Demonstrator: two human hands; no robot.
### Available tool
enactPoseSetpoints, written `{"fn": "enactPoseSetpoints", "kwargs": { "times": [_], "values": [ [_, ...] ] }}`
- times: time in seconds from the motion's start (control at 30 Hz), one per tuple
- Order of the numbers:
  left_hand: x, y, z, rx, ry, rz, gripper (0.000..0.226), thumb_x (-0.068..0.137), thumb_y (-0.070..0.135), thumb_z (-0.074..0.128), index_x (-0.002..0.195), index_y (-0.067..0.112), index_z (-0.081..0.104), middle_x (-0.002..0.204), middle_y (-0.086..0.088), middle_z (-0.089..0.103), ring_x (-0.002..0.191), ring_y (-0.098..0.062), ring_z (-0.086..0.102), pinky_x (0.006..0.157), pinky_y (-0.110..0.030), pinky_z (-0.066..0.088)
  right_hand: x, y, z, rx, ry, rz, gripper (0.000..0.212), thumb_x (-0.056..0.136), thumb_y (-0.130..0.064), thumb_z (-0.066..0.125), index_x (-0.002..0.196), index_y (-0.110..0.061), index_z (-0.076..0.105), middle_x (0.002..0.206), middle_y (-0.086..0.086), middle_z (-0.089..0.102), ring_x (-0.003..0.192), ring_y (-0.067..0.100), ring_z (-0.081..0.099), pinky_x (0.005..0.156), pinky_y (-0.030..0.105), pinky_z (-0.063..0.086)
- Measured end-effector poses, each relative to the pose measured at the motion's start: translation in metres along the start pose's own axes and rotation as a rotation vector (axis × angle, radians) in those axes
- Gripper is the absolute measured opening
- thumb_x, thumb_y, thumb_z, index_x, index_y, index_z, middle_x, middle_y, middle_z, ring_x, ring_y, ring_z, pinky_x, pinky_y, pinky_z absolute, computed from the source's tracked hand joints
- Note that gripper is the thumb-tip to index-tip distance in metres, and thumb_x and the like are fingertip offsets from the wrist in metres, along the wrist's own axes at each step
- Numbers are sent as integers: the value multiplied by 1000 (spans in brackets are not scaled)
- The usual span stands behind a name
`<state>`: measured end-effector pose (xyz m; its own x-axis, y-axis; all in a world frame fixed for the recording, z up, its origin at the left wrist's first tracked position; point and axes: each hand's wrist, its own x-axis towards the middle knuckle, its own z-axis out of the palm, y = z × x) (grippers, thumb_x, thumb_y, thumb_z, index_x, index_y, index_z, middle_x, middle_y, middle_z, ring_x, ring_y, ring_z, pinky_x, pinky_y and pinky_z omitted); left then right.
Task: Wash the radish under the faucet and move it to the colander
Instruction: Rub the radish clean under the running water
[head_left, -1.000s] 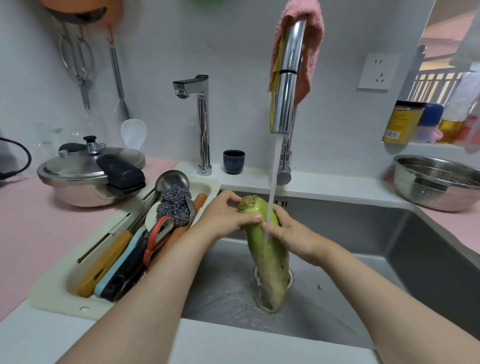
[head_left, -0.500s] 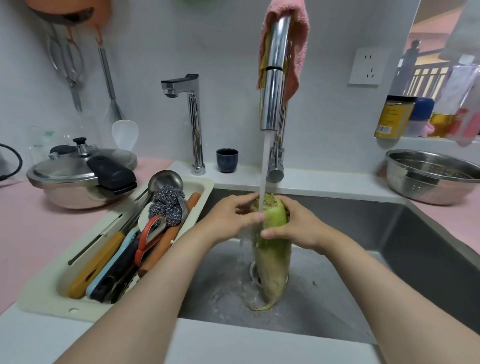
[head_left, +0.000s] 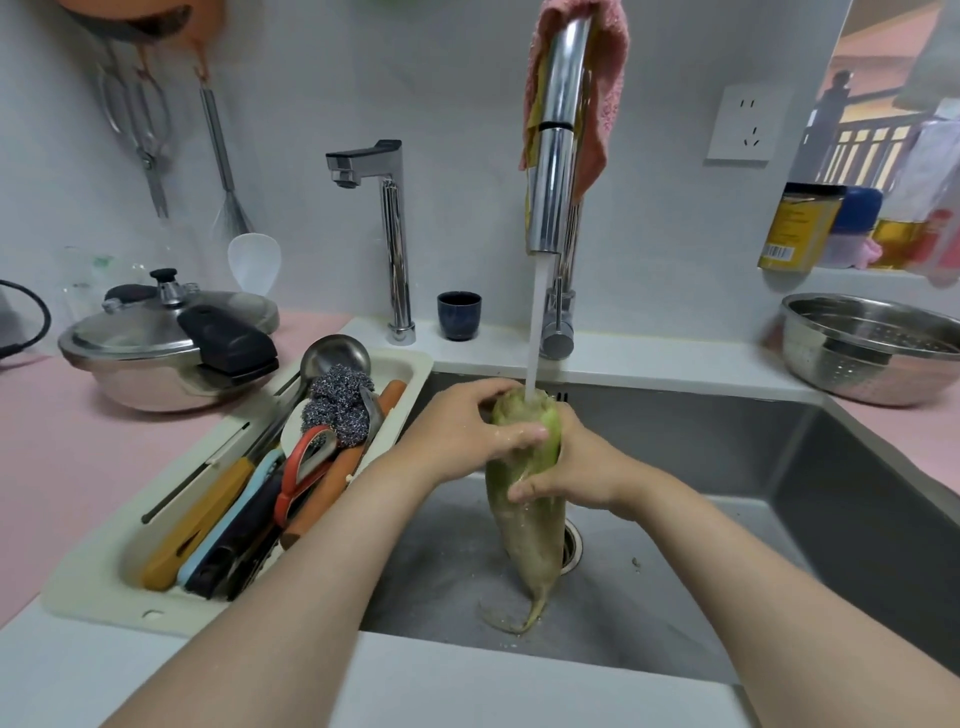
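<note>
A long green-and-white radish (head_left: 527, 540) stands upright in the steel sink (head_left: 727, 467), its tip near the drain. Water from the tall chrome faucet (head_left: 553, 156) falls on its top. My left hand (head_left: 467, 431) grips the upper part from the left, fingers wrapped across the front. My right hand (head_left: 566, 467) grips it a little lower from the right. The steel colander (head_left: 872, 348) sits on the pink counter at the far right.
A cream utensil tray (head_left: 104, 587) with knives, scissors, a ladle and a steel scourer lies left of the sink. A pressure cooker (head_left: 166, 348) stands at the back left. A second small faucet (head_left: 389, 234) and a dark cup (head_left: 458, 314) are behind the sink. Jars (head_left: 800, 226) stand on the right ledge.
The radish has shifted so the water stream now hits its top instead of its side. My right hand has slid lower down the radish.
</note>
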<state>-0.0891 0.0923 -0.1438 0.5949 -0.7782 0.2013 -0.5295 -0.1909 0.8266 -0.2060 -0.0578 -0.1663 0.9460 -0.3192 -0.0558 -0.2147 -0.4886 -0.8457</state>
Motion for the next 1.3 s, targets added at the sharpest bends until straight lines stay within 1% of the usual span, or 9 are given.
{"fn": "enactPoseSetpoints", "kwargs": {
  "times": [0.1,0.27,0.4,0.5,0.7,0.87,1.03,1.17,1.3],
  "values": [
    [0,-1,-1,-10,-6,-19,78,61,58,86,134,39,65,120,17,73,111,-3,68,98,-30,57,2,1,1,26,90,3,98,56,-24,101,135,-23,43,118,-7,66,108,9,66,95,36,58],
    [-4,0,0,-196,-58,-14,64,82,20,85,140,30,61,122,14,72,109,5,66,83,-12,56,-3,6,-14,259,104,-28,84,55,-15,99,128,-25,59,116,2,77,105,23,75,81,49,64],
    [-4,8,6,-351,-126,-113,49,96,39,68,143,40,56,131,13,69,115,-4,67,96,-23,55,-10,-1,-18,623,67,-64,65,73,-12,84,133,-8,59,120,14,75,105,34,75,78,51,63],
    [-7,12,1,-405,-246,-184,45,102,44,56,144,51,45,130,11,71,116,-12,69,88,-33,56,-9,-8,-9,784,122,-43,52,87,-19,76,134,-5,57,104,10,79,93,30,77,75,50,63],
    [-10,5,3,-374,-260,-248,71,99,24,66,157,39,28,135,-1,66,99,-19,71,77,-37,59,1,-14,3,1011,286,116,42,105,-31,55,141,-9,55,129,19,71,115,38,70,100,58,54],
    [-3,11,9,-366,41,-200,31,103,35,57,132,28,69,70,14,72,51,1,64,47,-20,50,-4,-24,11,937,155,180,65,86,-30,82,138,-32,42,129,13,71,101,37,76,72,63,61],
    [-9,10,0,-428,-193,-151,43,104,25,57,144,40,52,110,11,76,83,2,72,65,-18,55,-5,-33,9,995,243,207,50,95,-41,69,135,-12,58,117,18,76,98,35,77,71,51,63],
    [-8,8,0,-474,-411,-72,61,93,9,65,148,31,49,136,-2,68,125,-22,65,102,-40,53,-9,-29,-1,1101,325,295,50,98,-52,59,112,-4,67,105,22,77,96,39,75,77,55,60],
    [-10,17,9,-435,-342,-58,47,92,8,71,118,45,61,122,5,73,114,-14,69,93,-31,57,-7,-24,-3,1107,377,306,57,97,-55,59,121,-4,65,110,22,77,99,41,75,83,60,60]
  ]
}}
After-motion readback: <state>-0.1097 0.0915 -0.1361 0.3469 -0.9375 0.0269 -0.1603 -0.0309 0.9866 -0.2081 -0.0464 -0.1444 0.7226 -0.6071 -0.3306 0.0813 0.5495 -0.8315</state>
